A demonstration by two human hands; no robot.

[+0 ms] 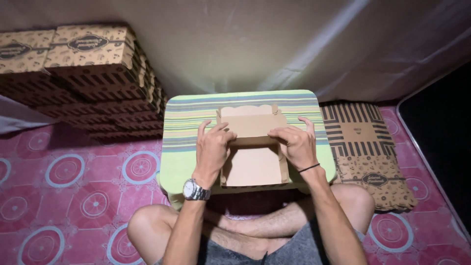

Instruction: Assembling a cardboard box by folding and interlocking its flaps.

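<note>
Left hand (212, 147): you pinch the cardboard box (253, 164) flap to fold it.
Right hand (297, 143): grips opposite, steadying it on the striped table (186, 122).

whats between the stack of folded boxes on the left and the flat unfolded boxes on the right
In the head view, the small striped table sits between the stack of boxes and the flat box blanks, with a half-folded cardboard box held by both hands on top.
</note>
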